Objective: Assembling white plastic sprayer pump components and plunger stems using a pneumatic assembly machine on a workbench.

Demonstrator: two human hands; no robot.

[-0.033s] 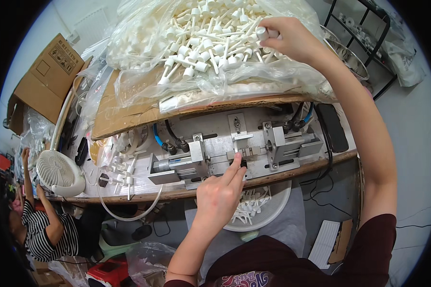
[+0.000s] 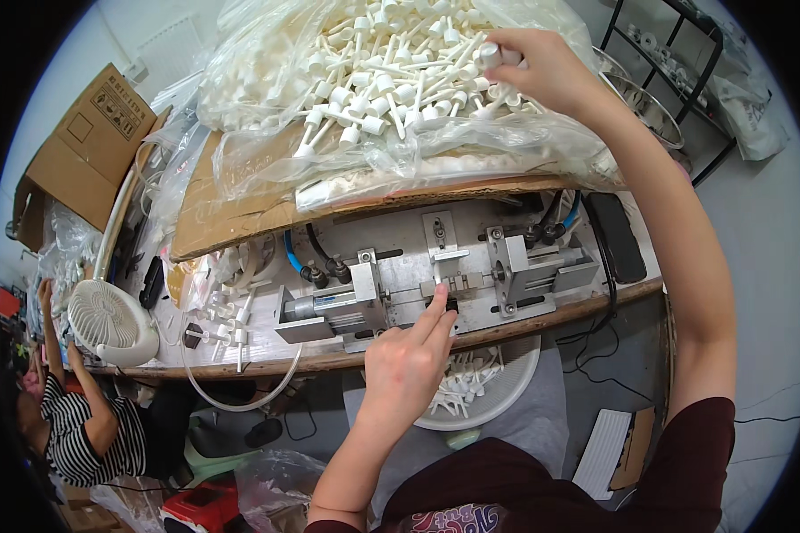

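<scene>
My left hand point(image 2: 406, 362) is over the front of a metal clamping fixture point(image 2: 452, 284). Its index finger stretches out and touches the middle of the fixture beside a small white part; the other fingers are partly hidden. Up at the right edge of the heap, my right hand point(image 2: 542, 71) closes on a white plastic scoop point(image 2: 490, 55), whose round cup end sticks out between thumb and fingers. Many more white scoops point(image 2: 382, 84) with cup heads and long stems lie in a clear plastic bag behind the fixture.
Cardboard point(image 2: 231, 209) lies under the bag. A white basket point(image 2: 507, 391) holding scoops sits below the table edge. A black phone point(image 2: 618, 238) lies at the right, a white fan point(image 2: 111, 322) at the left. A person in a striped shirt point(image 2: 107, 426) sits farther left.
My right hand, with the scoop in its fingers, has shifted very slightly. My left hand keeps its place at the fixture.
</scene>
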